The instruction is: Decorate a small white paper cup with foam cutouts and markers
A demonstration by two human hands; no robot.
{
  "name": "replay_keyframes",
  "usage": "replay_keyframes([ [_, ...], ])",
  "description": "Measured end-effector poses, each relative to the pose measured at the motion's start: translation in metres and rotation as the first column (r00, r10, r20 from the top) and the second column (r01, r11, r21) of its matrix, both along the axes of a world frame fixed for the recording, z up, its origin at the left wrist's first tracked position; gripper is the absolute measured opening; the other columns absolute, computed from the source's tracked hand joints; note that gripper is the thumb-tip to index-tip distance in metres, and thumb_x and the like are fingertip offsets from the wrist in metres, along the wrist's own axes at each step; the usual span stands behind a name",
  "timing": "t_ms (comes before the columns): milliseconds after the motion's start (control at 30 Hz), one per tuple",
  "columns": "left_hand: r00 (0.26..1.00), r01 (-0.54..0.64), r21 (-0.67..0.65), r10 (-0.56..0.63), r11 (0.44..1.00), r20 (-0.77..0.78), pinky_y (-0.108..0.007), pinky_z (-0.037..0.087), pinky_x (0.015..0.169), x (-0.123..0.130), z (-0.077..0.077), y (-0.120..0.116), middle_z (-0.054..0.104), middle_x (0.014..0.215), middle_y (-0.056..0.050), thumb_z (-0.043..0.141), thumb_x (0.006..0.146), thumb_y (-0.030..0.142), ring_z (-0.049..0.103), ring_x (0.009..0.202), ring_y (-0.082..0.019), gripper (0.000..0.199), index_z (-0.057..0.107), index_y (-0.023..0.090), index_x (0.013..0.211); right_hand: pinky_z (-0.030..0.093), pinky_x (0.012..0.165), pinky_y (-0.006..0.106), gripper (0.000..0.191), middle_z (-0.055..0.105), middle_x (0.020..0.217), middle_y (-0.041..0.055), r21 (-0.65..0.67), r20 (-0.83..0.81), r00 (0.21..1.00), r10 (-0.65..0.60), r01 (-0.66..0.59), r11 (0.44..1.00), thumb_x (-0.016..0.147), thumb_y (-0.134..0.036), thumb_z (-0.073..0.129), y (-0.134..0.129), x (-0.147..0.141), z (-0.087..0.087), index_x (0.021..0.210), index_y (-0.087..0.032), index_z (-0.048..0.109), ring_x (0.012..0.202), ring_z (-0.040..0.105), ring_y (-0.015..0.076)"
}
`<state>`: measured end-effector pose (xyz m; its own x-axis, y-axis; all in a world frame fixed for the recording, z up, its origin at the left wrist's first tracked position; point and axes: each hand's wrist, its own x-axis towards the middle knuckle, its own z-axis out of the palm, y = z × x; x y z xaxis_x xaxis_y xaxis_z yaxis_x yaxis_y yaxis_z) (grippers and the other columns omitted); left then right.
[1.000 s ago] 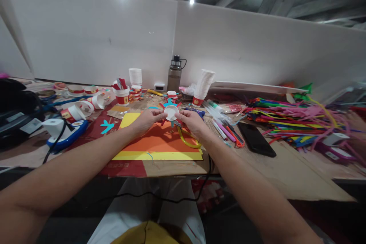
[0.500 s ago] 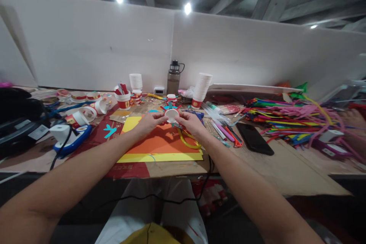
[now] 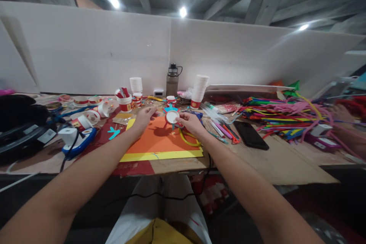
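Note:
My right hand (image 3: 190, 122) grips the edge of a short paper cup (image 3: 172, 117) between thumb and fingers. Its pale round face is turned toward me, and red and blue paper strips stick out around it. To the left of the cup is my left hand (image 3: 145, 117), its fingers stretched out and apart from the cup. Under both hands lie orange paper sheets (image 3: 160, 143) with yellow ones showing at the edges. A loop of yellow tubing or cord (image 3: 188, 142) rests by my right hand. Left of the sheets is a blue paper cut-out (image 3: 113, 132).
A black phone (image 3: 251, 135), several pens (image 3: 224, 131) and a pile of coloured pipe cleaners (image 3: 280, 114) lie to the right. Stacked paper cups (image 3: 200, 89) and a bottle (image 3: 172, 80) stand at the back. A blue power strip (image 3: 81, 145) sits on the left.
My left hand has let go of the cup and moved a little left. My right hand still holds it, slightly tilted. The whole view has shifted somewhat.

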<state>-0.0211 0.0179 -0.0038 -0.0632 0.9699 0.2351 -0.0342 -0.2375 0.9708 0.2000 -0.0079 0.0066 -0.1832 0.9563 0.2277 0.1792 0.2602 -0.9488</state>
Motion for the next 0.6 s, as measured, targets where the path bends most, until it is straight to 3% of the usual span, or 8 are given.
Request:
replay_keyframes([
  [100,0.992,-0.112,0.046,0.108,0.993,0.071,-0.024,0.041,0.063,-0.013,0.004,0.009,0.065,0.07,-0.001,0.082,0.056,0.044,0.057,0.064,-0.011,0.042,0.066,0.014,0.08,0.041,0.06,0.024,0.032,0.067,0.072,-0.0003,0.006,0.119,0.991,0.057,-0.058,0.998,0.068,-0.043,0.071,-0.002,0.0,-0.002,0.086,-0.017,0.068,0.064,0.058,0.0133],
  [233,0.977,-0.1,0.049,0.089,0.994,0.193,-0.023,0.04,0.061,-0.023,0.013,0.012,0.063,0.067,0.0,0.083,0.057,0.036,0.052,0.058,-0.008,0.034,0.066,0.014,0.076,0.039,0.057,0.023,0.029,0.065,0.069,-0.0005,0.027,0.278,0.947,0.164,-0.178,0.984,0.068,-0.041,0.072,-0.003,-0.007,0.001,0.085,-0.017,0.072,0.064,0.056,0.0133],
  [333,0.964,-0.068,0.049,0.053,0.996,0.259,-0.022,0.04,0.06,-0.021,0.017,0.01,0.063,0.068,0.0,0.083,0.058,0.033,0.052,0.057,-0.007,0.031,0.065,0.013,0.074,0.039,0.058,0.024,0.028,0.066,0.07,-0.0001,-0.026,0.257,0.934,0.249,-0.251,0.968,0.068,-0.041,0.072,0.002,-0.014,0.007,0.083,-0.017,0.073,0.064,0.056,0.0129],
  [433,0.959,-0.049,0.044,0.035,0.998,0.28,-0.021,0.04,0.058,-0.018,0.02,0.007,0.062,0.067,0.0,0.081,0.061,0.031,0.05,0.056,-0.006,0.027,0.064,0.013,0.071,0.038,0.057,0.024,0.027,0.065,0.066,0.0002,-0.083,0.184,0.959,0.215,-0.203,0.976,0.068,-0.041,0.071,0.01,-0.021,0.011,0.078,-0.016,0.073,0.058,0.053,0.0113],
  [600,0.953,-0.064,0.068,0.04,0.996,0.3,-0.021,0.036,0.054,-0.019,0.027,0.004,0.055,0.061,0.002,0.077,0.068,0.027,0.045,0.054,-0.006,0.022,0.06,0.014,0.066,0.033,0.051,0.023,0.025,0.062,0.06,0.0,-0.107,0.234,0.964,0.126,-0.104,0.989,0.07,-0.04,0.069,0.015,-0.029,0.006,0.074,-0.016,0.072,0.052,0.048,0.0103],
])
